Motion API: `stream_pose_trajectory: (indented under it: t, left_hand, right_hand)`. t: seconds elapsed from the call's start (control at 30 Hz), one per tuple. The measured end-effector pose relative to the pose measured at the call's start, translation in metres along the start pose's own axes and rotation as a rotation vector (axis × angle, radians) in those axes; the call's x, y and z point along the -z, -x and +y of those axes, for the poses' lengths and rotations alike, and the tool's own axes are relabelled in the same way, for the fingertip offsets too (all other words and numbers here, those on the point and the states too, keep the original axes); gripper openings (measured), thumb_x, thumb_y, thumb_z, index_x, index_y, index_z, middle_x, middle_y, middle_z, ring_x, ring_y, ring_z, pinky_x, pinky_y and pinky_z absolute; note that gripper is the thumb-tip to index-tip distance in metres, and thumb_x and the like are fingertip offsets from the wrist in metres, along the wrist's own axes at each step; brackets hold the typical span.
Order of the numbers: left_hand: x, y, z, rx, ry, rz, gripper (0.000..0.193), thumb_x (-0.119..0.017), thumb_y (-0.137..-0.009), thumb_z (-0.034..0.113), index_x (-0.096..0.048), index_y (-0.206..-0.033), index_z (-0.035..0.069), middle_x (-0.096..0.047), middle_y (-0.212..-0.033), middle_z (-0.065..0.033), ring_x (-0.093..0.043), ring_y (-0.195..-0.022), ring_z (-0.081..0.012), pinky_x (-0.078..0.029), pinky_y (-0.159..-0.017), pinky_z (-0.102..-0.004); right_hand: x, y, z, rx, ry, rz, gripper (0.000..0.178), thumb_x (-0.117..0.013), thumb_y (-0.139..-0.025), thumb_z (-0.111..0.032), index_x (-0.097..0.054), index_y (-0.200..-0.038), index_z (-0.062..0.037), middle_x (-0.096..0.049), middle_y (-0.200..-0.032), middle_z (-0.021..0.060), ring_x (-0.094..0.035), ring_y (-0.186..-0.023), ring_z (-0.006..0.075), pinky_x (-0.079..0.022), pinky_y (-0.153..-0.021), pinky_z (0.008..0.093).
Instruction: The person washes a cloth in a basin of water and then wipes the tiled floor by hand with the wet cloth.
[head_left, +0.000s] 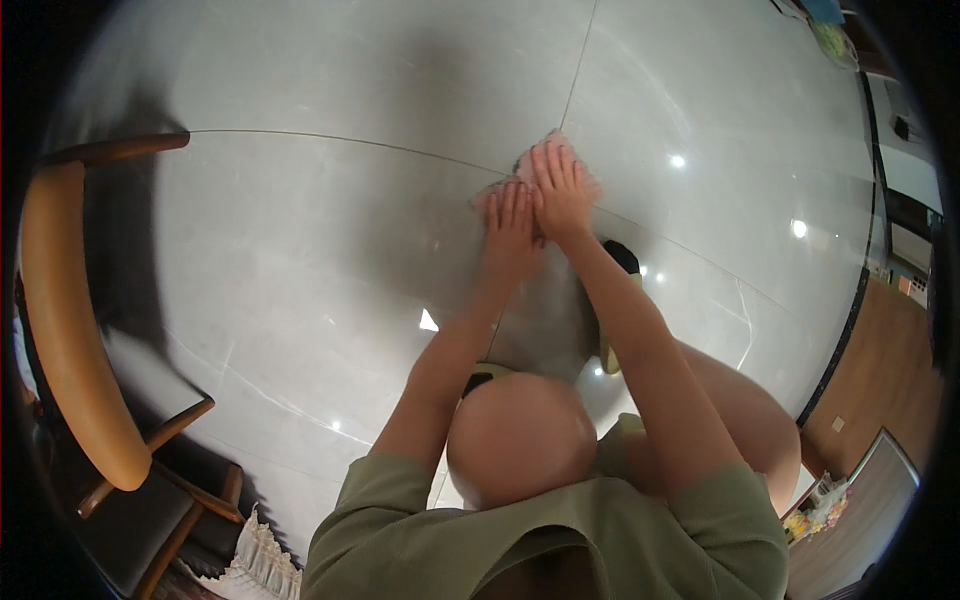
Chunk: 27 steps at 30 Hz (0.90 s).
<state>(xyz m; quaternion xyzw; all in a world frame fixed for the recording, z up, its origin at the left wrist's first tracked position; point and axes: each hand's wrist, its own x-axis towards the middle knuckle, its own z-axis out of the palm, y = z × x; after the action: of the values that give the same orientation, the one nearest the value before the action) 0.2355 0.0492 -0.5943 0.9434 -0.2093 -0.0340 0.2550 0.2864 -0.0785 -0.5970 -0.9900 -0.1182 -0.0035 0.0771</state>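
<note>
A pink cloth [590, 186] lies spread on the glossy grey tiled floor [300, 220], close to where the tile seams cross. My right hand [562, 200] rests flat on top of it with the fingers stretched forward. Beside it, my left hand [512, 235] presses on the cloth's left part, fingers extended and slightly blurred. The two hands touch near the thumbs, and both cover much of the cloth. Neither hand visibly grips it.
A wooden chair with a tan padded back [75, 320] stands at the left. White ruffled fabric [255, 562] hangs at the lower left. My crouched legs and shoes [622, 257] are close behind the hands. Wooden cabinetry [870, 370] lines the right side.
</note>
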Motion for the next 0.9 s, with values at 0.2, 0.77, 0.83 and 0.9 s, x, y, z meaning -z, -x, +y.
stream_pose_trajectory:
  t: [0.2,0.77,0.83,0.9]
  left_hand:
    - [0.027,0.071,-0.055,0.171,-0.090,0.069,0.073,-0.054,-0.083,0.035,-0.028,-0.137,-0.006,-0.026,-0.144,-0.0220,-0.018,-0.136,-0.0386,-0.012,-0.107,-0.0611]
    - [0.038,-0.031,-0.107,0.599,-0.550,0.069,0.067,-0.038,-0.092,0.036,-0.021,-0.138,-0.010,-0.015,-0.147,-0.0254,-0.010,-0.137,-0.0411,-0.007,-0.109,-0.0559]
    - [0.044,-0.033,-0.101,0.617,-0.704,-0.137,0.069,-0.034,-0.092,0.041,-0.021,-0.139,-0.009,-0.014,-0.148,-0.0238,-0.012,-0.137,-0.0404,-0.009,-0.110,-0.0539]
    - [0.045,-0.036,-0.088,0.656,-0.698,-0.212,0.069,-0.034,-0.092,0.041,-0.022,-0.139,-0.008,-0.015,-0.148,-0.0236,-0.012,-0.137,-0.0402,-0.009,-0.110,-0.0536]
  right_hand:
    - [-0.008,-0.004,-0.090,0.231,-0.031,-0.102,0.056,-0.048,-0.087,-0.029,-0.036,-0.139,-0.0146,-0.030,-0.146,0.0106,-0.025,-0.135,0.0305,-0.016,-0.109,0.0501]
    - [-0.025,-0.141,-0.082,0.569,-0.325,0.180,0.052,-0.060,-0.079,-0.037,-0.053,-0.126,-0.0181,-0.043,-0.138,0.0005,-0.030,-0.133,0.0201,-0.015,-0.112,0.0447]
    - [-0.028,-0.148,-0.071,0.654,-0.340,0.198,0.056,-0.063,-0.074,-0.038,-0.053,-0.125,-0.0180,-0.042,-0.138,0.0002,-0.030,-0.133,0.0202,-0.015,-0.112,0.0444]
    - [-0.030,-0.149,-0.060,0.723,-0.374,0.144,0.058,-0.064,-0.073,-0.039,-0.053,-0.125,-0.0179,-0.042,-0.138,0.0005,-0.030,-0.133,0.0209,-0.015,-0.112,0.0447]
